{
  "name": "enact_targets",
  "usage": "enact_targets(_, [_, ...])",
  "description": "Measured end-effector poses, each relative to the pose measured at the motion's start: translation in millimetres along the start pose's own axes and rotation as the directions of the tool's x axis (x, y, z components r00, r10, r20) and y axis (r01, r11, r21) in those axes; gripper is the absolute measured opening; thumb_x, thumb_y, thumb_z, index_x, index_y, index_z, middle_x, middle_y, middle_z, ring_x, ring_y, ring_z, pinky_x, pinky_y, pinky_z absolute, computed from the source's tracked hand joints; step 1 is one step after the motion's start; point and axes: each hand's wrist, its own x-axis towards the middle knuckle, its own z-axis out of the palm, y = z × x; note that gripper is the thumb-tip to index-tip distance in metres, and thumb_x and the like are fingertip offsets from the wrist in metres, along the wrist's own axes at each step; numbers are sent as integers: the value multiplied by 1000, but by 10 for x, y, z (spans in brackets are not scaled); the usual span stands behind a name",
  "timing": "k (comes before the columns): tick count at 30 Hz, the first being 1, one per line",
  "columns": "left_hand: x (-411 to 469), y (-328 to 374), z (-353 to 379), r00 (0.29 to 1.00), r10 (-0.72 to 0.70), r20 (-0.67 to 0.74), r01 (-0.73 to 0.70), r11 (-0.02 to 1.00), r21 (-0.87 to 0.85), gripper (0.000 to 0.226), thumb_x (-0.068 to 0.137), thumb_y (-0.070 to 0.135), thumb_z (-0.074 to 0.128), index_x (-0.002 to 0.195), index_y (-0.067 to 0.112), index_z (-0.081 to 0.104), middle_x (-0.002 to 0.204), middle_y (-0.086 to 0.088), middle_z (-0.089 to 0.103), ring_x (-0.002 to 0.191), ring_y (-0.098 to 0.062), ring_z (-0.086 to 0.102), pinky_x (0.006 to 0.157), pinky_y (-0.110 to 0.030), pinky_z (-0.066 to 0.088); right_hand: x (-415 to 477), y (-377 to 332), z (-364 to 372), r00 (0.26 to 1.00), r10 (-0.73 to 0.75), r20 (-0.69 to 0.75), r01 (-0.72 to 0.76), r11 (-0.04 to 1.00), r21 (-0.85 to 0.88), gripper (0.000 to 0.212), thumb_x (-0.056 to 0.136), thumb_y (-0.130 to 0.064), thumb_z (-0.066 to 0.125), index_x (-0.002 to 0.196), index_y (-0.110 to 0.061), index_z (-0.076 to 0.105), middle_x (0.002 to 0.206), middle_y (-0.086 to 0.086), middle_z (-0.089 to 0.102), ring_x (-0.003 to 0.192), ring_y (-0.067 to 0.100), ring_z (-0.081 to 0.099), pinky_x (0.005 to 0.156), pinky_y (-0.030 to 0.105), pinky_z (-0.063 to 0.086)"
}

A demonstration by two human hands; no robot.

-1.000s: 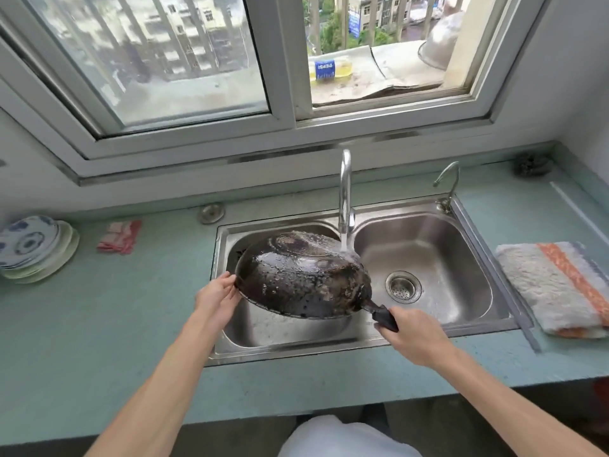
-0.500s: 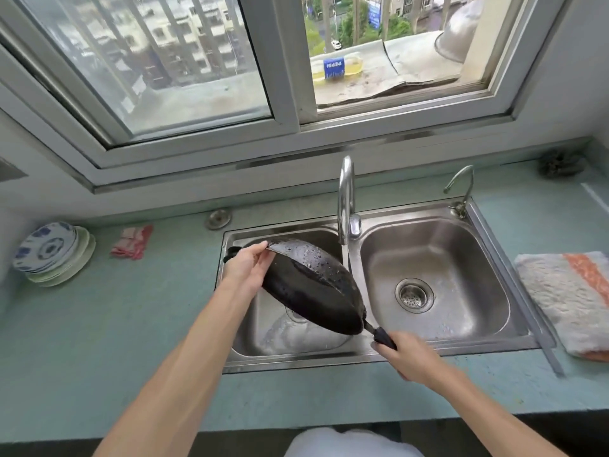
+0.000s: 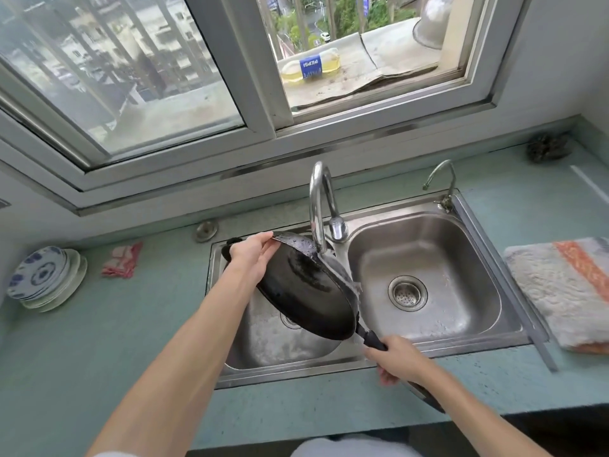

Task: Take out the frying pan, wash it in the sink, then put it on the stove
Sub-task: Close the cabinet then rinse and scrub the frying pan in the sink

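Over the left basin of the stainless-steel double sink (image 3: 487,344), a black round frying pan (image 3: 306,291) is held tilted steeply on edge, its dark underside turned toward the camera and left. Its long axis runs from the far rim at upper left down to the black handle (image 3: 374,339) at lower right, so the handle points toward the person and slightly right. The left hand (image 3: 252,257) grips the pan's far rim, fingers curled over the edge and thumb along the top. The right hand (image 3: 400,359) is closed around the handle near the sink's front lip. Water runs from the tall chrome gooseneck tap (image 3: 318,206) onto the pan's upper edge and spills off its right side.

Out on the window ledge lies a clear plastic bottle of yellowish liquid (image 3: 309,67) on its side, with a blue label reading "PEPSI".

On the pale green bench (image 3: 99,341), a stack of blue-and-white patterned plates (image 3: 43,278) stands at far left, a pink-and-white folded cloth (image 3: 122,260) lies nearer the sink, and a grey towel with an orange stripe (image 3: 566,288) lies at right.
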Motion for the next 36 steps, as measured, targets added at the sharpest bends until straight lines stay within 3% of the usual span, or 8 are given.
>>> enact_targets(3, [40,14,-55,1000,-5,7,4,999,48,20,89,-18,54,76,-2,54,81,-15,59,75,-21,61,94,-38,51,-16,-43,17,990,83,113,-95,989,109,27,87,-33,63,89,-7,55,64,10,69,49,20,63,42,24,41])
enact_targets(7, [56,98,-306,999,-39,30,36,996,87,19,90,-16,52,78,-2,55,83,-14,59,78,-20,61,96,-37,50,-29,-71,42,983,114,146,-134,981,140,31,75,-41,69,75,-12,58,52,5,59,43,18,50,46,26,35])
enact_targets(11, [101,147,-842,988,-122,100,117,992,52,15,93,-14,48,88,-4,57,88,-15,63,79,-20,69,77,-32,59,-77,-164,139,996,84,4,-84,995,49,25,81,-34,65,70,-15,55,50,2,52,38,14,46,41,19,36])
enact_targets(14, [96,87,-1345,964,-185,194,184,983,19,18,97,-11,41,97,-9,60,93,-17,68,70,-17,76,65,-25,62,-78,-246,172,987,43,-154,-70,982,-175,20,77,-33,60,65,-18,54,52,-1,53,41,16,53,45,24,41])
enact_targets(19, [43,-72,-2087,917,-267,298,274,962,18,40,88,-9,52,128,-10,50,114,-19,67,87,-20,75,75,-28,62,-218,-432,75,946,-96,-310,-61,884,-463,25,76,-39,56,64,-18,54,66,4,64,67,27,62,59,31,47])
enact_targets(27, [-49,-353,-2325,874,-404,271,277,871,407,56,88,43,66,121,-3,63,115,-19,70,109,-32,67,88,-43,58,-618,-260,77,839,-277,-468,-114,752,-649,25,79,-43,54,75,-20,62,72,3,69,72,28,64,61,34,46])
enact_targets(32, [-106,-559,-2121,847,-450,282,239,797,554,61,79,50,71,120,6,66,110,-13,76,104,-28,70,94,-41,54,-922,-94,202,765,-298,-571,-203,730,-652,23,82,-47,58,91,-28,66,83,1,74,83,29,68,62,35,45])
enact_targets(36, [-57,-684,-1926,828,-483,283,266,784,561,60,74,46,78,117,5,66,105,-13,77,106,-29,70,95,-42,54,-1098,-35,235,726,-255,-639,-278,741,-611,22,83,-45,62,85,-24,67,80,4,73,80,32,67,59,33,37])
